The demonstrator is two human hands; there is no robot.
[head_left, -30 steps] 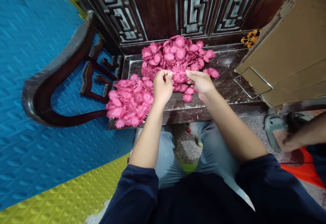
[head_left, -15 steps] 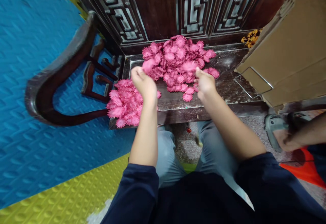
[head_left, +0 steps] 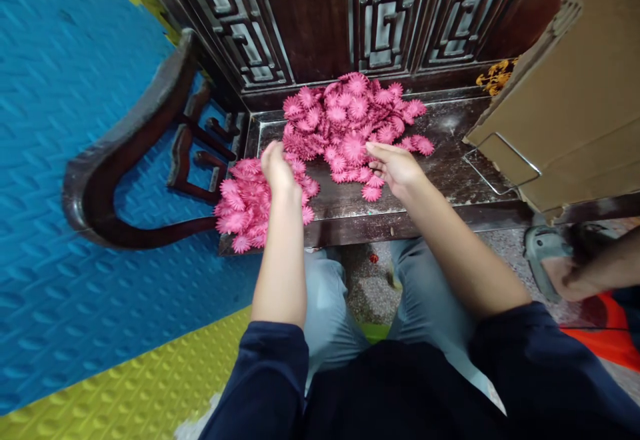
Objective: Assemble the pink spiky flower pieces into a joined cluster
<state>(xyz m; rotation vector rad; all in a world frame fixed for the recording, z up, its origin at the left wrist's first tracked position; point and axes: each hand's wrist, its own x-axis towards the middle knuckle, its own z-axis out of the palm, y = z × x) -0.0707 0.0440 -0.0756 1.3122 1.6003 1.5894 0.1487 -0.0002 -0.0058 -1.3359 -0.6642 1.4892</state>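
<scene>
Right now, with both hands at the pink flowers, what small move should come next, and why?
Probably the right hand should pinch one flower from the rear pile: its fingers already touch that pile's edge, while the left hand rests over the near pile, seemingly without a flower.

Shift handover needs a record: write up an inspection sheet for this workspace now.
Surface: dark wooden bench seat, dusty, scuffed.
Job's things: large heap of pink fabric flowers; smaller pink flower pile at seat's left edge.
Clutter: brown cardboard box; orange flowers.
Grips: left hand on smaller pile; right hand beside large heap, fingers curled.
Cables: nothing seen.
Surroundings: blue and yellow foam mats; another person's hand.
</scene>
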